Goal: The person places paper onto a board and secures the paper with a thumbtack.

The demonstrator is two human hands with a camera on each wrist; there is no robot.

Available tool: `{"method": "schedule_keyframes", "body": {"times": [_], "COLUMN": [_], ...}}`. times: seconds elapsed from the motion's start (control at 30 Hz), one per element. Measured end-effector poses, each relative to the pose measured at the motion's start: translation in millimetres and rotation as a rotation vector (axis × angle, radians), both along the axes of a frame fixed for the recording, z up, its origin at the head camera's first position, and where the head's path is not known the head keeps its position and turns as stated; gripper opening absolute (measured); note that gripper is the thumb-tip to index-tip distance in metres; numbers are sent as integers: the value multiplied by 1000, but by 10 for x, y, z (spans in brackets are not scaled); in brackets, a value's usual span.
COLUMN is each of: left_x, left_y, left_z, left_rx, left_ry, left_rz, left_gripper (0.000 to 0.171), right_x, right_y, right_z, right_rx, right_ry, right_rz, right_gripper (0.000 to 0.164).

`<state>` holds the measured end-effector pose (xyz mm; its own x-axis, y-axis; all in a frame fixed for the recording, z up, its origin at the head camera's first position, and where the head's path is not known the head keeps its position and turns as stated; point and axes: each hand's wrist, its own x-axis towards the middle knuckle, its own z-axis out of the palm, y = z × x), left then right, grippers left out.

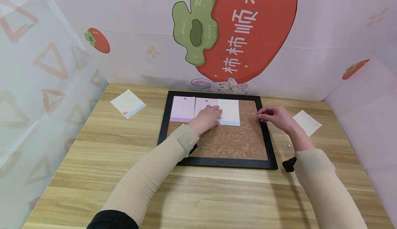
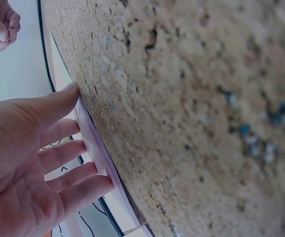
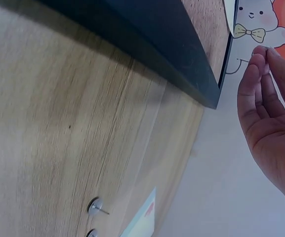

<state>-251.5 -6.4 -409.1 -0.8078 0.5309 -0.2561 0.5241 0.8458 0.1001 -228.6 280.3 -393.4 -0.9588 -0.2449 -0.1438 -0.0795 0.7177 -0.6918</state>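
A cork board [image 1: 232,141] in a black frame [image 1: 223,162] lies on the table. Along its upper part are two lilac notes, the left one [image 1: 181,109] and the middle one [image 1: 201,105], each with a tack at its top edge. To their right lies a white note [image 1: 230,112] with a blue strip at the bottom. My left hand [image 1: 208,116] rests on the notes with fingers extended, near where the middle and white ones meet. Over the frame's right side my right hand [image 1: 277,117] pinches a small silvery thumbtack [image 1: 257,115] between thumb and fingertips.
Loose thumbtacks [image 3: 95,205] lie on the wooden table [image 1: 217,194] right of the board. One white note [image 1: 128,104] sits at the far left, and another [image 1: 307,123] lies beyond the right wrist. A printed cloth backdrop [image 1: 139,60] rises behind the table.
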Motion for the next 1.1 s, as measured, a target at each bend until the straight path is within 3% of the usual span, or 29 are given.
{"method": "schedule_keyframes", "body": {"times": [0.37,0.57,0.8,1.1], "left_x": [-11,-14,-20,-24], "left_y": [16,18,21,33], "left_z": [-6,-20,-22,-22], "left_rx": [31,27,16,-5], "left_ry": [-22,-26,-31,-31], "left_rz": [28,25,31,43], "left_gripper": [49,48,49,55], "right_x": [-127,-198,-263,-334], "right_y": [-183,-295,-456,-649], "right_z": [-45,-86,-103,-130], "right_rx": [15,7,12,-4], "right_ry": [19,39,-3,18], "right_rz": [-2,-37,-91,-98], "right_gripper": [22,21,23,22]}}
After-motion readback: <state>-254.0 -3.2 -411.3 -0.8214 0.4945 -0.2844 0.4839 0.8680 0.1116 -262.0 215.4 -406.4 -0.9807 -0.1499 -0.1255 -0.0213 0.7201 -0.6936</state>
